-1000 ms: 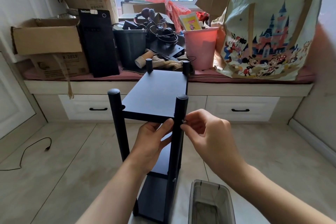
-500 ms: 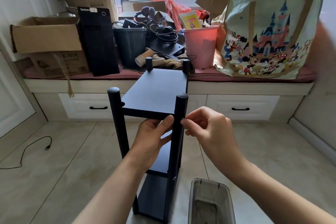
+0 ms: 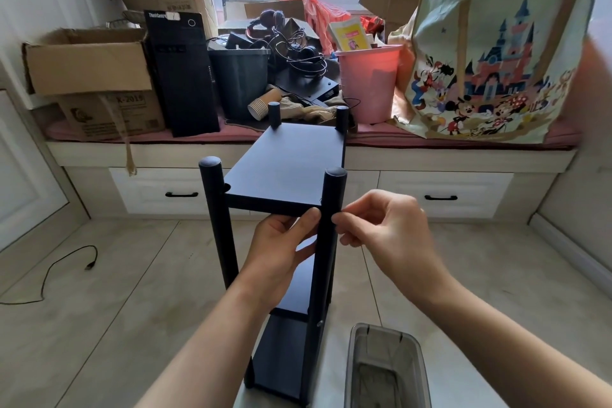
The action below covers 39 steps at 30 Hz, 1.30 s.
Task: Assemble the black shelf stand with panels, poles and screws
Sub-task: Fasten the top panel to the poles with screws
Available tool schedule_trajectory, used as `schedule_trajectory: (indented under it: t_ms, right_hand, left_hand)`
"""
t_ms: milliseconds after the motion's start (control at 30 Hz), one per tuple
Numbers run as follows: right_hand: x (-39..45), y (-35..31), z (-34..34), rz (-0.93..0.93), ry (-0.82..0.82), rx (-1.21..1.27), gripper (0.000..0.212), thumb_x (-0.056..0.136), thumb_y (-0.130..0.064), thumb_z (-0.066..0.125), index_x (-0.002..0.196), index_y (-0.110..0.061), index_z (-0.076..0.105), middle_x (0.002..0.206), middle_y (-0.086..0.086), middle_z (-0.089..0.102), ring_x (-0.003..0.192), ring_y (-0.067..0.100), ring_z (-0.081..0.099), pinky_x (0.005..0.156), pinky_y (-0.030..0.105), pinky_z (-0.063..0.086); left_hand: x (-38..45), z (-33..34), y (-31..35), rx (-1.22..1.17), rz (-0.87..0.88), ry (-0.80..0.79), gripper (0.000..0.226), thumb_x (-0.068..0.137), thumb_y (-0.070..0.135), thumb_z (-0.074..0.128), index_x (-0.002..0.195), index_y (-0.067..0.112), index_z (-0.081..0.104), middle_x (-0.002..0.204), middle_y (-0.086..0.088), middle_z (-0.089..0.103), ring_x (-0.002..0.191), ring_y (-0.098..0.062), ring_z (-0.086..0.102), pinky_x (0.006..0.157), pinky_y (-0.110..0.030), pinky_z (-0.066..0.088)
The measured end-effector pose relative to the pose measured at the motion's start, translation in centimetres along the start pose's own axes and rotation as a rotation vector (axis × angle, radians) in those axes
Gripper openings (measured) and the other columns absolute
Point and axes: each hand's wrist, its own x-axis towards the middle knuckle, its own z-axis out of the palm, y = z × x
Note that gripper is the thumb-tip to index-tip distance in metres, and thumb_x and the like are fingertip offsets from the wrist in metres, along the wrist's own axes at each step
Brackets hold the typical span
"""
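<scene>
The black shelf stand point(image 3: 284, 172) stands upright on the floor, with its top panel, two lower panels and four round poles. My left hand point(image 3: 281, 248) grips the near right pole point(image 3: 326, 242) from the left, just under the top panel, thumb against the pole. My right hand point(image 3: 381, 235) is at the right side of the same pole, its thumb and forefinger pinched together at a small screw spot level with the top panel. The screw itself is too small to see clearly.
A clear plastic box point(image 3: 385, 371) sits on the floor right of the stand's base. A window bench point(image 3: 298, 156) behind carries cardboard boxes, a black computer tower point(image 3: 182, 73), a pink bucket point(image 3: 367, 79) and a cartoon bag point(image 3: 490, 60). A cable point(image 3: 59, 275) lies at left.
My right hand's fingers have shifted slightly at the pole, turning at the same spot. The left hand keeps its grip and the stand stays put.
</scene>
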Motion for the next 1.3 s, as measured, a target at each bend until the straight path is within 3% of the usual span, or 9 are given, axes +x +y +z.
schedule_trajectory:
  t_ms: [167,367,500,600,700,867,1000,1133,1300]
  right_hand:
    - [0.4,-0.1,0.0,0.089,0.0,0.027,0.017,0.077,-0.021,0.083,0.082,-0.013,0.069,0.072,0.002,0.073,0.063,0.012,0.069,0.059,0.019,0.052]
    - [2.8,1.0,-1.5,0.328,-0.338,0.257,0.072,0.072,-0.022,0.087,0.131,-0.042,0.051,0.119,0.008,0.068,0.105,0.02,0.069,0.097,0.04,0.053]
    - [3.6,1.3,-1.4,0.353,-0.435,0.391,0.052,0.067,-0.019,0.085,0.11,-0.044,0.068,0.12,0.012,0.069,0.11,0.025,0.068,0.106,0.047,0.047]
    - [3.8,1.5,-1.5,0.362,-0.449,0.397,0.044,0.074,-0.014,0.084,0.104,-0.043,0.071,0.117,0.01,0.071,0.108,0.024,0.069,0.105,0.048,0.048]
    - [3.9,1.6,-1.6,0.373,-0.456,0.411,0.044,0.079,-0.013,0.079,0.113,-0.038,0.068,0.113,0.008,0.073,0.107,0.024,0.07,0.102,0.046,0.05]
    - [4.1,1.5,-1.8,0.412,-0.473,0.425,0.051,0.069,-0.023,0.081,0.117,-0.034,0.066,0.113,0.005,0.073,0.106,0.022,0.07,0.099,0.043,0.05]
    - [4.7,1.9,-2.1,0.526,-0.468,0.544,0.049,0.076,-0.041,0.074,0.122,-0.027,0.066,0.118,0.009,0.071,0.107,0.029,0.069,0.099,0.048,0.051]
    - [4.9,2.0,-0.5,0.658,-0.358,0.654,0.043,0.092,-0.042,0.063,0.124,-0.012,0.061,0.108,0.013,0.073,0.087,0.028,0.072,0.078,0.04,0.056]
    - [5.0,1.6,0.5,0.578,-0.401,0.619,0.035,0.097,-0.03,0.058,0.12,-0.005,0.067,0.113,0.015,0.072,0.105,0.033,0.069,0.076,0.036,0.056]
  left_hand:
    - [-0.3,0.1,0.4,0.027,-0.002,0.019,0.038,0.081,0.031,0.062,0.113,0.013,0.071,0.111,-0.006,0.076,0.107,-0.02,0.072,0.093,-0.038,0.055]
    - [-1.8,0.4,1.3,0.106,0.001,0.117,0.019,0.092,0.021,0.067,0.109,0.015,0.074,0.102,0.0,0.078,0.099,-0.014,0.074,0.096,-0.035,0.055]
    - [-3.1,-0.3,1.4,0.78,0.55,0.409,0.014,0.087,0.031,0.075,0.081,0.019,0.076,0.069,0.014,0.072,0.07,0.0,0.07,0.075,-0.023,0.056]
    - [-2.4,-0.4,1.2,1.064,0.869,0.415,0.028,0.079,0.037,0.079,0.093,0.014,0.076,0.082,0.008,0.067,0.086,-0.013,0.061,0.078,-0.027,0.052]
    - [-1.0,-0.1,0.7,1.198,0.839,0.367,0.051,0.076,0.047,0.081,0.116,0.017,0.073,0.105,0.0,0.064,0.109,-0.021,0.05,0.092,-0.048,0.05]
    - [-0.1,0.2,1.2,1.139,0.779,0.345,0.047,0.076,0.052,0.072,0.107,0.017,0.076,0.11,0.002,0.068,0.12,-0.024,0.05,0.1,-0.061,0.043]
    - [-0.1,0.5,1.6,1.092,0.723,0.329,0.042,0.074,0.052,0.072,0.102,0.021,0.076,0.108,0.008,0.07,0.125,-0.017,0.048,0.114,-0.052,0.028]
    - [-0.2,0.5,1.5,1.096,0.731,0.298,0.038,0.079,0.049,0.075,0.107,0.025,0.071,0.109,0.015,0.066,0.129,-0.012,0.047,0.122,-0.041,0.009]
    - [-0.4,0.5,1.5,1.185,0.74,0.255,0.047,0.085,0.059,0.049,0.117,0.027,0.063,0.113,0.018,0.064,0.13,-0.01,0.047,0.122,-0.037,-0.004]
